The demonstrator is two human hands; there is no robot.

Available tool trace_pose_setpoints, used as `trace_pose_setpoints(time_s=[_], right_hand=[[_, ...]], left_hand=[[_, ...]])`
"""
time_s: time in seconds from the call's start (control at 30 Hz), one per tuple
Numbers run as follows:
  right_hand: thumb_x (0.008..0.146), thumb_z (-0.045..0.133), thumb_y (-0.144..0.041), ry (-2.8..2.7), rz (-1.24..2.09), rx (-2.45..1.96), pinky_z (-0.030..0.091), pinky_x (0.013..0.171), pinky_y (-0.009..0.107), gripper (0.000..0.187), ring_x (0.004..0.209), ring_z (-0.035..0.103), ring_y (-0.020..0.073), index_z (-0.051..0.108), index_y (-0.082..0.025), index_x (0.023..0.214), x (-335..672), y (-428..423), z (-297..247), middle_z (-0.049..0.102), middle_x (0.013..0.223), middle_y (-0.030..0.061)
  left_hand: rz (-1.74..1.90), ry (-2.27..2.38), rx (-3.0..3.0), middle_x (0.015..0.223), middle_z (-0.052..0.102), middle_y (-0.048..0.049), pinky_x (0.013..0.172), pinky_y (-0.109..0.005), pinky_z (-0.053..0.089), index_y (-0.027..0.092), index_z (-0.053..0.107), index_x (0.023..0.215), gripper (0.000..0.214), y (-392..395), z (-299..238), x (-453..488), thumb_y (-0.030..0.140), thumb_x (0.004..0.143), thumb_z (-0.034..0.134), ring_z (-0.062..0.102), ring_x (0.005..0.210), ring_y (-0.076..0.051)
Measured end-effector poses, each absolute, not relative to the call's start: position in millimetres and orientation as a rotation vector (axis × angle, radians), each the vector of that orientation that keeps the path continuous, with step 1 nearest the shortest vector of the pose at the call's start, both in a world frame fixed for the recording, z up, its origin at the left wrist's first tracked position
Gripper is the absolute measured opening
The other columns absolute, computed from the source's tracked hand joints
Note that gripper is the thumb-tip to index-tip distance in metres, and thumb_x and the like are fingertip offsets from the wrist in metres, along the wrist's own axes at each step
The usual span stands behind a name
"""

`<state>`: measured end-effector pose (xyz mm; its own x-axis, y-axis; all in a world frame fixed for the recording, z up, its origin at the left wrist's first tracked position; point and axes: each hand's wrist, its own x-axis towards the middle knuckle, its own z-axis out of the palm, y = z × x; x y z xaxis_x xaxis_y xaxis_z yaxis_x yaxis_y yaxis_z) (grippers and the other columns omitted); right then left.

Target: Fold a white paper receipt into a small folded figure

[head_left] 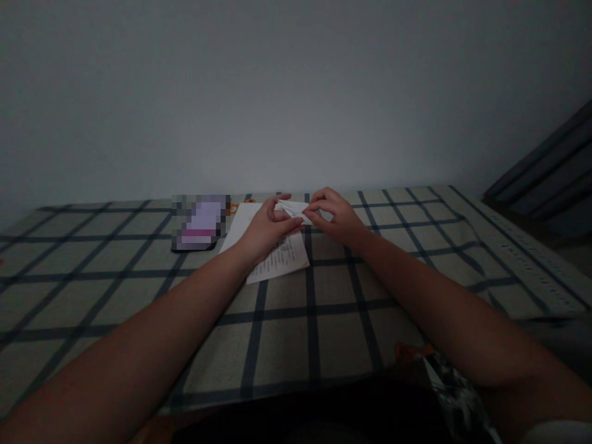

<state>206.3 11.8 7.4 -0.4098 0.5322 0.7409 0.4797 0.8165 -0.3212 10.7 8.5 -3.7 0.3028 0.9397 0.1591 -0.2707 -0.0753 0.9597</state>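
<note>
Between my two hands is a small piece of folded white paper (295, 208), creased to a narrow point on its left. My left hand (272, 221) grips it from the left, thumb below and fingers above. At its right end, the fingertips of my right hand (332, 213) pinch the paper. Under my left hand and wrist lies a printed sheet of paper (281, 262), its upper part plain white and its lower part covered in small text. My left hand hides some of both papers.
A phone (202, 223), its lit screen blurred out, lies left of the printed sheet. Small orange items (234, 208) show behind the sheet. A checked cloth (398, 296) covers the table, which meets a plain wall (296, 92). Dark slatted material (550, 160) stands at the right.
</note>
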Motion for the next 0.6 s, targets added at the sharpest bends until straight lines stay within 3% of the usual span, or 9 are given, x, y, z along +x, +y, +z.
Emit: trace_pose_setpoints(time_s=[0.1,0.23,0.33,0.6], right_hand=[[0.085,0.065,-0.032,-2.090,0.072,-0.729,0.045,0.088,0.037,0.013,0.097,0.055,0.0196,0.069,-0.020,0.090,206.3,12.0,7.1,0.056,0.099,0.0062],[0.086,0.065,-0.031,-2.115,0.051,-0.739,0.042,0.093,0.038,0.013,0.104,0.053,0.0205,0.071,-0.021,0.090,207.3,11.3,7.7,0.055,0.106,0.0075],[0.087,0.063,-0.032,-2.140,-0.005,-0.801,0.040,0.095,0.040,0.012,0.108,0.051,0.0219,0.071,-0.022,0.089,208.0,9.9,9.0,0.056,0.112,0.0075],[0.087,0.063,-0.032,-2.176,-0.196,-0.914,0.031,0.099,0.046,0.011,0.117,0.043,0.0272,0.073,-0.026,0.088,208.1,5.0,14.2,0.053,0.127,0.0065]], left_hand=[[1.126,0.742,1.279,0.073,0.068,0.0009,0.079,-0.032,0.054,0.019,0.053,0.122,0.062,8.0,-2.3,10.0,0.014,0.066,0.079,0.068,0.071,-0.014],[1.131,0.715,1.225,0.095,0.069,-0.0058,0.084,-0.034,0.054,0.016,0.063,0.108,0.039,7.1,1.5,9.7,0.020,0.071,0.076,0.068,0.083,-0.016],[1.168,0.745,1.190,0.100,0.068,-0.0061,0.081,-0.035,0.056,0.017,0.067,0.099,0.030,8.2,1.8,8.9,0.028,0.072,0.075,0.067,0.086,-0.017],[1.127,0.815,1.216,0.091,0.073,-0.0069,0.080,-0.032,0.053,0.018,0.065,0.112,0.048,12.3,-4.8,7.0,0.022,0.067,0.079,0.068,0.079,-0.016]])
